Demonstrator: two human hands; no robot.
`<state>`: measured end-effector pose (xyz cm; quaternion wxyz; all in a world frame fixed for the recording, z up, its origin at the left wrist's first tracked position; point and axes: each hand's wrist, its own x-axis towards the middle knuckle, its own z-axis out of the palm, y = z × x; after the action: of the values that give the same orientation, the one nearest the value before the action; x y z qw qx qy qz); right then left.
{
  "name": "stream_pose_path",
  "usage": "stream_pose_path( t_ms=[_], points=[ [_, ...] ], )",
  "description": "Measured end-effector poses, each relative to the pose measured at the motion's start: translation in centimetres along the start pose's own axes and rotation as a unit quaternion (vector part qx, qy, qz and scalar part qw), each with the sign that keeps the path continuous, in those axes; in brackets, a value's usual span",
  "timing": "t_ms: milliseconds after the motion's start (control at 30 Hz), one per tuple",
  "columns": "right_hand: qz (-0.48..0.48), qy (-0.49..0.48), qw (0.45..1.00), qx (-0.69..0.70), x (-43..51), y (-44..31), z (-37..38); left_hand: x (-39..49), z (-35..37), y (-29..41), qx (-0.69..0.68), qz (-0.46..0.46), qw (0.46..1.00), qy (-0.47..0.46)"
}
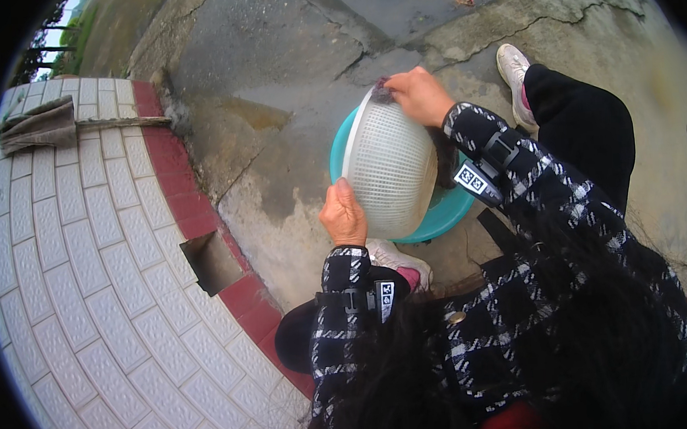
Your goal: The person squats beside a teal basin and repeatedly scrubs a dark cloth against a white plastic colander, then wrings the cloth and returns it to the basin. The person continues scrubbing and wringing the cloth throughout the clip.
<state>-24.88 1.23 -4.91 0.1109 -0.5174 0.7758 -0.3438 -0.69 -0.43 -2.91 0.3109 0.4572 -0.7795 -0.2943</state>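
A white plastic colander (391, 166) is held tilted on its side over a teal plastic basin (434, 223) on the ground, its perforated outer side in view. At the colander's lower left rim my left hand (345, 214) grips the edge, thumb on the near side. My right hand (422, 95) presses a dark purplish scrubbing cloth or pad (381, 91) on the top of the rim. Part of the basin's inside shows at the right of the colander, with what looks like water and something dark in it. The colander's inner side is hidden.
A white-tiled wall with a red tile border (177, 184) and a square opening (212, 262) stands at the left. A grey cloth (38, 125) hangs there by a wooden stick (122, 123). The cracked concrete ground (273, 58) is partly wet. My shoes flank the basin.
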Motion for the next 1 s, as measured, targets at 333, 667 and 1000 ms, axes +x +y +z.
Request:
stream_pose_path(
  t_ms=[333, 667, 1000],
  points=[
    [-0.313, -0.013, 0.944, -0.103, -6.5, -10.4, -0.5, 1.1, 0.4, 1.2, -0.021, 0.01, 0.999, 0.029],
    [-0.03, -0.02, 0.999, -0.036, -1.0, -4.9, -0.7, 0.0, 0.7, 2.0, -0.057, 0.003, 0.998, -0.023],
    [-0.158, -0.001, 0.981, -0.113, -3.7, -7.5, -0.8, 0.3, 0.5, 2.3, -0.031, 0.01, 0.999, -0.038]
  ],
)
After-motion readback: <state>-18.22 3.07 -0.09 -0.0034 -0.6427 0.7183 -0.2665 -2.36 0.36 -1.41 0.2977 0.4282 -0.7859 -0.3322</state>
